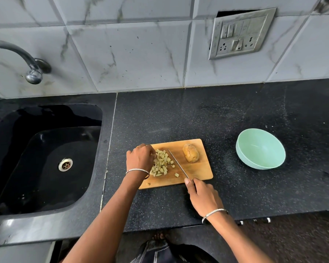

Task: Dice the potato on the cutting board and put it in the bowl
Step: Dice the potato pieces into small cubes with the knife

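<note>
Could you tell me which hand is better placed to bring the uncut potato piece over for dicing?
Probably left. The left hand rests on the diced pieces and holds no tool, while the right hand grips the knife, whose blade lies between the pile and the uncut potato piece on the cutting board.

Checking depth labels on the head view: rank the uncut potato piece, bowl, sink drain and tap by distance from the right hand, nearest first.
1. Uncut potato piece, on the board, just ahead of the right hand.
2. Bowl, off to the right.
3. Sink drain, far left.
4. Tap, back-left wall.
</note>
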Tool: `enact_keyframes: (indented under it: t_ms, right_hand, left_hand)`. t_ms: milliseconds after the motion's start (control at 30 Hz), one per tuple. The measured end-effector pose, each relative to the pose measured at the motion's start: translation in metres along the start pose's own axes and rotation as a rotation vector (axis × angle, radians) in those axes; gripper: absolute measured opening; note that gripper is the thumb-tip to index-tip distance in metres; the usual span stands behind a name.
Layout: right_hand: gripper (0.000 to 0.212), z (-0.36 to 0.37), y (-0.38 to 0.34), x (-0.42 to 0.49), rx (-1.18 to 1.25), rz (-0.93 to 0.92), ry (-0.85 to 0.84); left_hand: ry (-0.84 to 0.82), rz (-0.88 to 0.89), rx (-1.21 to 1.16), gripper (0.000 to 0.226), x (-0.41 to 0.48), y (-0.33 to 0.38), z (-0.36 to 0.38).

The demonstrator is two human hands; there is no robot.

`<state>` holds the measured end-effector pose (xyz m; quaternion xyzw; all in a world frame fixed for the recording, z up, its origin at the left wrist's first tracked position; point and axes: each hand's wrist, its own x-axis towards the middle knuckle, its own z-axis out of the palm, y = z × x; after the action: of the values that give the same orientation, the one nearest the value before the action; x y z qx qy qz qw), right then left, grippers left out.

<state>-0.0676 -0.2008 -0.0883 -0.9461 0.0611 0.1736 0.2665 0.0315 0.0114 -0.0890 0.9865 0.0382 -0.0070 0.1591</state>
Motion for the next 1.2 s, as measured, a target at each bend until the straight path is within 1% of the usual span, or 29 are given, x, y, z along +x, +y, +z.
enact_keyframes:
  t_ms: [67, 133, 200, 267, 367, 433, 533, 700, 767, 867, 933, 967, 1033, 1133, 1200]
  right_hand:
    - [0.048, 0.0, 0.003, 0.0, 0.003, 0.006, 0.011]
    - [0.049, -0.002, 0.006, 0.003, 0.015, 0.011, 0.028]
    - [0.051, -0.003, 0.009, 0.006, 0.016, 0.016, 0.043]
    - [0.055, -0.003, 0.011, 0.008, 0.018, 0.019, 0.051]
    - [0.062, -0.002, 0.014, 0.01, 0.028, 0.014, 0.058]
    - [0.063, -0.003, 0.014, 0.01, 0.038, 0.019, 0.054]
    - [0.061, -0.001, 0.014, 0.009, 0.041, 0.016, 0.05]
    - [0.056, -0.001, 0.013, 0.01, 0.045, 0.002, 0.045]
    - [0.055, -0.002, 0.012, 0.01, 0.047, 0.003, 0.044]
    - [0.056, -0.002, 0.011, 0.011, 0.059, 0.011, 0.049]
    - [0.059, -0.003, 0.011, 0.012, 0.059, 0.014, 0.052]
    - [0.061, -0.004, 0.011, 0.012, 0.057, 0.013, 0.055]
    - [0.063, -0.005, 0.012, 0.014, 0.056, 0.015, 0.06]
    - [0.06, -0.006, 0.017, 0.014, 0.064, 0.024, 0.067]
    - [0.059, -0.006, 0.02, 0.014, 0.078, 0.039, 0.075]
  left_hand:
    - [0.058, -0.008, -0.008, 0.017, -0.002, 0.003, 0.0]
    - [0.068, -0.009, -0.014, 0.018, -0.001, 0.007, -0.002]
    - [0.001, -0.028, -0.015, 0.017, 0.003, 0.008, -0.004]
    - [-0.104, -0.035, -0.026, 0.013, 0.006, 0.005, -0.006]
    - [-0.211, 0.012, 0.02, 0.027, 0.007, 0.004, -0.009]
    - [-0.188, 0.04, 0.074, 0.026, 0.006, 0.005, -0.009]
    - [-0.111, 0.022, 0.037, 0.015, 0.004, 0.004, -0.007]
    - [-0.021, -0.022, -0.232, 0.006, 0.001, 0.005, -0.003]
    - [-0.022, 0.006, -0.279, 0.008, 0.0, 0.01, -0.003]
    - [-0.068, 0.054, -0.357, 0.012, 0.0, 0.023, -0.001]
    - [-0.092, 0.059, -0.396, 0.022, 0.001, 0.032, 0.003]
    - [-0.092, 0.058, -0.402, 0.027, 0.002, 0.036, 0.005]
    - [-0.085, 0.059, -0.402, 0.03, 0.005, 0.042, 0.01]
    - [-0.072, 0.066, -0.368, 0.022, 0.009, 0.051, 0.016]
    - [-0.052, 0.085, -0.292, 0.017, 0.011, 0.054, 0.02]
